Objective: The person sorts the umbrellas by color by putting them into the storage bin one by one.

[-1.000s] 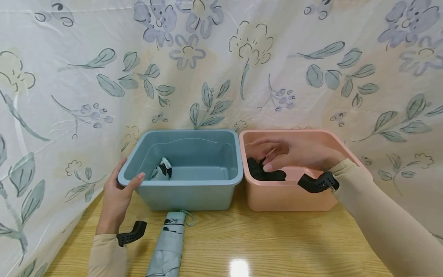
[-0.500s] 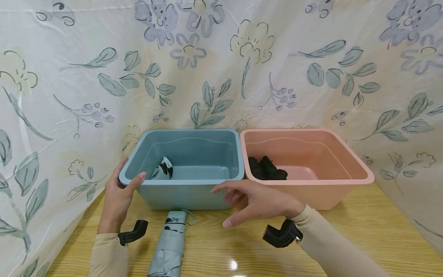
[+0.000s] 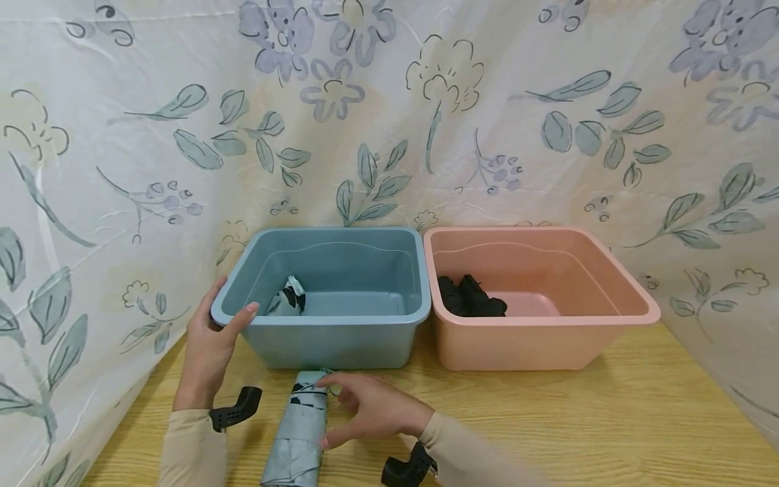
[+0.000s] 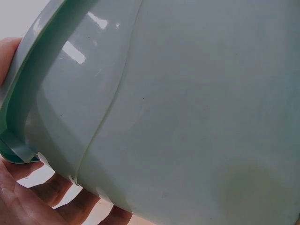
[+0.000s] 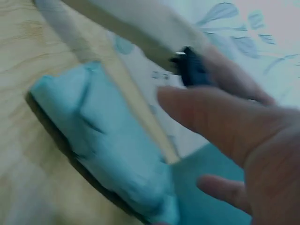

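My left hand [image 3: 209, 345] holds the left front corner of the blue plastic bin [image 3: 341, 320], thumb over the rim and fingers against the outer wall. In the left wrist view those fingers [image 4: 77, 206] spread along the bin's side. A folded light-blue umbrella [image 3: 295, 433] with black markings and a cord loop lies on the table before the bin. My right hand [image 3: 380, 409] reaches over its right side, thumb and forefinger apart at its edge. In the right wrist view the umbrella [image 5: 112, 136] shows blurred, with the thumb beside it.
Inside the blue bin lies a light-blue and black bundle [image 3: 286, 301]. A pink bin [image 3: 541, 320] stands right beside it, with a black bundled item [image 3: 468, 297] in its left end. Floral cloth [image 3: 389, 115] hangs behind both bins and the wooden table [image 3: 578, 426].
My right hand has come out of the pink bin, leaving the black item there, and moved left and down to the umbrella. My left hand stays on the blue bin.
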`<state>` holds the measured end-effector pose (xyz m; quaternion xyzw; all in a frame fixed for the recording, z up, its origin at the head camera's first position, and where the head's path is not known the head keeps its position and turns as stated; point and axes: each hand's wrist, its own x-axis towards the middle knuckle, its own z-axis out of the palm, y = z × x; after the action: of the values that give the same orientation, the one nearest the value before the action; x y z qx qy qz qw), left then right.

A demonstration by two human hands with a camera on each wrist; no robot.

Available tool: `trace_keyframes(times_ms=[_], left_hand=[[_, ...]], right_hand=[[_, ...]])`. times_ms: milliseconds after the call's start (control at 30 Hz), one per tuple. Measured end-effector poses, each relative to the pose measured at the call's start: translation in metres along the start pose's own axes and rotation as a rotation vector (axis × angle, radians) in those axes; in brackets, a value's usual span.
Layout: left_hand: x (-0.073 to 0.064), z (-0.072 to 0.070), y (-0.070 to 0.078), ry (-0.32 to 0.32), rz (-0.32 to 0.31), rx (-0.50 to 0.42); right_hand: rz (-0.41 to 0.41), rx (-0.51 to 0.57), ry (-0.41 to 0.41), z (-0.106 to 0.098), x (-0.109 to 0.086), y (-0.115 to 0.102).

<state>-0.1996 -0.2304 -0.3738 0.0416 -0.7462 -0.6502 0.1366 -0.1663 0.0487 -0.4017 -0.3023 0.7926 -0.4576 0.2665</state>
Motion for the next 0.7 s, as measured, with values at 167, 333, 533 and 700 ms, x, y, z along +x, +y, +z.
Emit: trace_keyframes(times_ms=[167,333,533,700], left_hand=[[0.0,0.0,0.0,-0.004,0.002,-0.008],[0.0,-0.001,0.0,-0.005,0.008,-0.032],[0.0,0.0,-0.001,-0.004,0.014,-0.026],[-0.001,0.0,-0.002,-0.009,0.025,-0.036]], right_hand=[[0.059,-0.055,0.064,0.028,0.021,0.005],[0.148,-0.225,0.161,0.053,0.036,-0.003],[0.209,-0.369,0.216,0.068,0.047,-0.011],[0.182,-0.304,0.196,0.067,0.049,-0.012]])
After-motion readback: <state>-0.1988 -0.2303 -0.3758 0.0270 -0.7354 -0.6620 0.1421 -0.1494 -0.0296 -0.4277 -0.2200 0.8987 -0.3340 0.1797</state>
